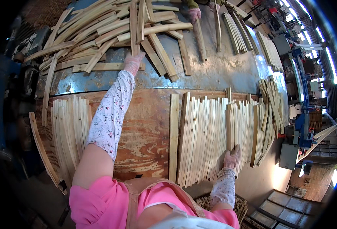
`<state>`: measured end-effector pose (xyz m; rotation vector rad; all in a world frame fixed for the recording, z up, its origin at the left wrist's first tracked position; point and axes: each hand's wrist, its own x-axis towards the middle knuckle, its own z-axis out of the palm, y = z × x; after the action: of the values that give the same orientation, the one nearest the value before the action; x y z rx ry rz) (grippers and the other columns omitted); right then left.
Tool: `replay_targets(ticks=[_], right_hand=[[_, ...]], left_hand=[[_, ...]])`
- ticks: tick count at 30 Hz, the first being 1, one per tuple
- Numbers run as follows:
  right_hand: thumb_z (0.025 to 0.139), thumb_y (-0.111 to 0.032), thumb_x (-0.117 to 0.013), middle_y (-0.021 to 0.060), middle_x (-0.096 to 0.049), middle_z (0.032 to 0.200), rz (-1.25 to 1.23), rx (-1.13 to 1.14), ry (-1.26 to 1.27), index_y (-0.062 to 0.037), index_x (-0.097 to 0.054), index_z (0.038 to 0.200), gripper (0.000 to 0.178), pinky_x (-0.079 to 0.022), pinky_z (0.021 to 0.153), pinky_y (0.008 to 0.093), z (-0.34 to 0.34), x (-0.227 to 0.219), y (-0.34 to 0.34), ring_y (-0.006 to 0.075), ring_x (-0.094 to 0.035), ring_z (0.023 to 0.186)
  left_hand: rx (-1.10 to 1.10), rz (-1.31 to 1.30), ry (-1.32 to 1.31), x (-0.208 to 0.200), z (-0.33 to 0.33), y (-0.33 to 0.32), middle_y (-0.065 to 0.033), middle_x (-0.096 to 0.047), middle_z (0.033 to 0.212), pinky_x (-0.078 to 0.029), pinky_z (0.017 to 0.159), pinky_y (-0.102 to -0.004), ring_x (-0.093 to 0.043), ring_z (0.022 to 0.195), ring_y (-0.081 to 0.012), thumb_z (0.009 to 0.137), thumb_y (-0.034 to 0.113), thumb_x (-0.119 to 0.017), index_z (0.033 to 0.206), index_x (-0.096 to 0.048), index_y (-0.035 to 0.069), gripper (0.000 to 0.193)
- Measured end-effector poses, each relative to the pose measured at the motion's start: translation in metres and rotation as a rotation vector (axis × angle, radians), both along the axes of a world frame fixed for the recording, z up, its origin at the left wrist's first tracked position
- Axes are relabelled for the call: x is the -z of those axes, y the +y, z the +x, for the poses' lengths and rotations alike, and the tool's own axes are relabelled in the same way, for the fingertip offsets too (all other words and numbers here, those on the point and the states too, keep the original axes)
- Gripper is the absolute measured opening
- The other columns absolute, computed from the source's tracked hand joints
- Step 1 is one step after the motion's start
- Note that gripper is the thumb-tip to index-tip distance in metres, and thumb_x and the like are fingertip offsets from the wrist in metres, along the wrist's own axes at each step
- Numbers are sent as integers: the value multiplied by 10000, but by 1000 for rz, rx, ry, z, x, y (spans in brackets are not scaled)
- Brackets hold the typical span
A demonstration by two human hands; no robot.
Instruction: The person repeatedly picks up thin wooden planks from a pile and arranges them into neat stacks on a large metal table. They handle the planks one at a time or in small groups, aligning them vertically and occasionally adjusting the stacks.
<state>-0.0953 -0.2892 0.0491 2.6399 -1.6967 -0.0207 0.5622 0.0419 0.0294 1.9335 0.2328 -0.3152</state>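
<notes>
My left hand (134, 62), in a pink glove, reaches far over the metal tabletop. Its fingers are closed round the near end of a wooden strip (135, 30) that points away from me across a loose pile. At the right, my gloved right hand (232, 157) grips the near ends of a few pale wooden strips (232, 126). These lie on top of a row of strips (203, 133) set side by side, lengthwise away from me. The glove partly hides those ends. A single strip (174, 133) lies left of that row.
The loose pile of strips (99, 30) covers the far left. Another person's gloved hand (194, 14) holds a strip (201, 40) at the far side. Sorted strips (71, 129) lie on the brown wooden board (141, 133) at left. Leaning strips (271, 107) and machinery (300, 129) stand right.
</notes>
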Motion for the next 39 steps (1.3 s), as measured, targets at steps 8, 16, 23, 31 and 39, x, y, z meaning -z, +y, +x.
replay_targets(ticks=[8, 16, 23, 31, 39], right_hand=[[1069, -190, -631, 150, -664, 1471, 900, -68, -653, -46, -441, 1631, 611, -492, 1151, 337, 219, -51, 140, 238, -644, 1331], [1020, -219, -674, 104, -778, 1075, 1507, -255, -541, 29, -629, 1355, 419, -617, 802, 296, 350, 9, 280, 174, -760, 858], [1019, -205, -703, 89, -759, 1009, 1444, 146, -617, 21, -655, 1308, 369, -590, 723, 323, 236, 54, 301, 163, -718, 790], [1001, -252, -723, 147, -760, 1109, 1069, 165, -574, -25, -669, 1334, 407, -580, 855, 368, 226, -14, 305, 228, -734, 989], [961, -266, -731, 238, -628, 1422, 462, -222, -479, -26, -658, 1353, 465, -492, 1116, 488, 169, -4, 304, 438, -592, 1323]], left_hand=[[218, -864, 494, -10, -192, 59, -41, -710, 957, -587, 788, -357, -663, 851, -143, 1088, 266, -561, 1048, -720, 72, 254], [1483, 106, 202, -2, -200, 123, -141, -788, 1038, -597, 828, -455, -745, 887, -374, 1026, 530, -559, 1155, -801, 168, 454], [459, 634, -609, -65, 2, 29, -213, -521, 1578, -516, 1081, -502, -565, 1386, -405, 956, 524, -678, 1544, -504, 102, 744], [230, 461, -163, -17, 151, -6, -233, -626, 1435, -550, 1038, -536, -686, 1257, -406, 979, 316, -641, 1468, -515, 104, 548], [430, -400, -365, 25, -149, 89, -164, -627, 1163, -440, 770, -364, -612, 950, -245, 1078, 223, -566, 1448, -479, 16, 433]])
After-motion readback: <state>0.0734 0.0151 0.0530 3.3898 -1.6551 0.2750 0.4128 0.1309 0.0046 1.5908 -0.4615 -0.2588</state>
